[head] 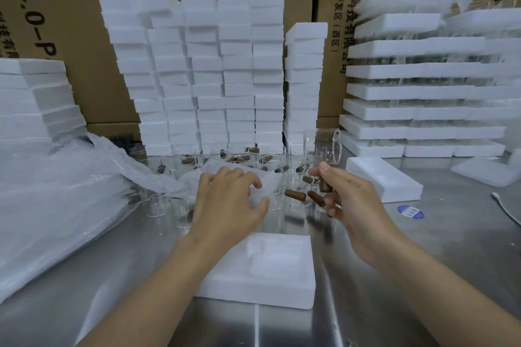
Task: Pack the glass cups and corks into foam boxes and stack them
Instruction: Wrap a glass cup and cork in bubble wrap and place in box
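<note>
Head-camera view of a steel table (pixel 423 248). An open foam box (pixel 270 270) lies near the front edge, recess up. Beyond it, at the table's middle, clear glass cups (pixel 160 203) and brown loose corks (pixel 295 195) are scattered. The right hand (pixel 346 200) pinches a cork (pixel 325 184), roughly upright, just past the box's far right corner; the box lies back toward the person. The left hand (pixel 228 203), fingers spread and bent, hovers over the cups, seemingly holding nothing. Cartons (pixel 84 22) behind the back edge read "AH4.0-P" and "通信科技有限公司". A blue sticker (pixel 410 211) is illegible.

Left hand (pixel 228 203) splayed, right hand (pixel 355 200) gripping corks (pixel 326 186)
</note>
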Tool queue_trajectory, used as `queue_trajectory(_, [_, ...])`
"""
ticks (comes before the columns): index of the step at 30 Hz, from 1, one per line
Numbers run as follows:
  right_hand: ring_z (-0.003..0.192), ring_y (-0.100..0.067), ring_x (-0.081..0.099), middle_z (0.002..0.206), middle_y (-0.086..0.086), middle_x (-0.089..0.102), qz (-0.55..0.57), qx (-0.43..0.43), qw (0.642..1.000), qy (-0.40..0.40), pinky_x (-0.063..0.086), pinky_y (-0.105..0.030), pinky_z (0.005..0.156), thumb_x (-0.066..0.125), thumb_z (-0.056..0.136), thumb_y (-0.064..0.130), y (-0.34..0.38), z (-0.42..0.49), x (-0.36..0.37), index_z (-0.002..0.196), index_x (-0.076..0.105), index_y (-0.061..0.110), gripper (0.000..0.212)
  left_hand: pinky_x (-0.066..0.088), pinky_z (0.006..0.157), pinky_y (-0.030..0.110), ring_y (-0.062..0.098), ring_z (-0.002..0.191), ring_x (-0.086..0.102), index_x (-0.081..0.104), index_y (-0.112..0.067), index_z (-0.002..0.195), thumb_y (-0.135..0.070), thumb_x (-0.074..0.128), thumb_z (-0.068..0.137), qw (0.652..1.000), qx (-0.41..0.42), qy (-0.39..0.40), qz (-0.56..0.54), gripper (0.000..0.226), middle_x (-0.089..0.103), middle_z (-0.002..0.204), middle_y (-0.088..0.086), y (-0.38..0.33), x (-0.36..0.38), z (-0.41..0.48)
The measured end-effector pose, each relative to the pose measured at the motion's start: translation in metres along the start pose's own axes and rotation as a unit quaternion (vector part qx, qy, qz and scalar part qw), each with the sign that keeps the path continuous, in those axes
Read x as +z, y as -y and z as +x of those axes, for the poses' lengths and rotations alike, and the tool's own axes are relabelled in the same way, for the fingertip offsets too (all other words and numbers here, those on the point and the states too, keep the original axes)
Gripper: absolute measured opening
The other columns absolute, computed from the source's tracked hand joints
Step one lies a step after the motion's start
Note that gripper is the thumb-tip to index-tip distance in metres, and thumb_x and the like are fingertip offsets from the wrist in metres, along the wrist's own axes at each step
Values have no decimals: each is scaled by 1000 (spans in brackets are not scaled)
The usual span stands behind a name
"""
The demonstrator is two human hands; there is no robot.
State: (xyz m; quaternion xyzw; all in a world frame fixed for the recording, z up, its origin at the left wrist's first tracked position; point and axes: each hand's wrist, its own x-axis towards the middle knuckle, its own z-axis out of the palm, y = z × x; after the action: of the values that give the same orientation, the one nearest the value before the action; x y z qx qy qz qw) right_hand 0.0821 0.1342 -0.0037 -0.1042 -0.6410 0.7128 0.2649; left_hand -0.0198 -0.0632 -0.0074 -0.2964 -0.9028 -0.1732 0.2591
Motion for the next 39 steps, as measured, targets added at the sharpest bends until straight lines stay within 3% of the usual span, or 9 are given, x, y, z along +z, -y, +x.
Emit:
queue_trajectory(3, [56,-8,41,66,6,48,-38,1,999,16,40,-16,53,70,98,48,-1,0,0,95,86,29,25,26,84,35,13,99,58,74,-38,90,-43,65,96,999,-26,-42,1,13,58,79,-18,3,0,3])
queue_trajectory(5, [52,-9,37,64,3,43,-60,1,998,28,36,-16,49,71,96,50,-2,-1,0,93,86,30,25,29,85,36,12,96,57,72,-39,89,-53,67,95,997,-43,-51,-32,16,60,78,-18,6,-1,6])
queue_trajectory(8, [51,-11,33,66,-3,41,-73,-1,996,41,34,-17,46,72,94,52,-5,-1,1,93,86,31,25,39,93,38,11,109,55,69,-42,111,-77,62,88,999,-43,-6,-23,42,63,100,-20,8,-1,5])
queue_trajectory(11, [52,-14,32,76,-12,39,-78,3,996,52,30,-24,49,72,93,55,-7,-1,1,96,85,31,27,44,101,40,14,126,55,65,-38,134,-69,63,93,998,-41,51,14,51,63,126,-15,7,3,2])
queue_trajectory(16, [56,-13,34,80,-10,44,-71,-1,996,54,31,-23,55,73,92,55,-8,-1,-1,97,86,30,28,46,83,36,15,102,67,80,-37,105,-44,65,100,998,-56,4,-4,18,70,102,-15,6,-1,3])
queue_trajectory(21, [55,-14,34,71,-5,52,-84,1,994,73,31,-22,51,71,96,49,-5,-3,1,94,86,30,24,39,60,26,5,81,60,77,-42,93,-44,65,99,990,-90,-55,-94,14,63,91,-18,5,-4,3])
queue_trajectory(26, [51,-10,40,56,14,52,-133,-3,984,117,33,-17,50,72,98,43,-3,-9,5,90,86,25,25,39,62,21,-1,79,59,75,-43,96,-44,66,100,973,-78,-134,-172,10,60,94,-21,-2,-9,1])
queue_trajectory(35, [49,-5,38,60,9,53,-159,-2,974,164,28,-13,47,70,101,30,0,-17,11,60,75,26,41,50,69,26,9,78,59,79,-20,105,-25,73,101,938,196,-234,-164,9,65,100,-7,-21,-17,-9])
queue_trajectory(39, [51,-7,36,65,7,53,-65,67,984,152,24,-20,49,64,102,18,-1,-13,5,75,69,25,28,53,66,38,17,79,62,81,-18,101,-24,74,102,918,298,-230,-126,9,68,98,-2,-31,-9,-14])
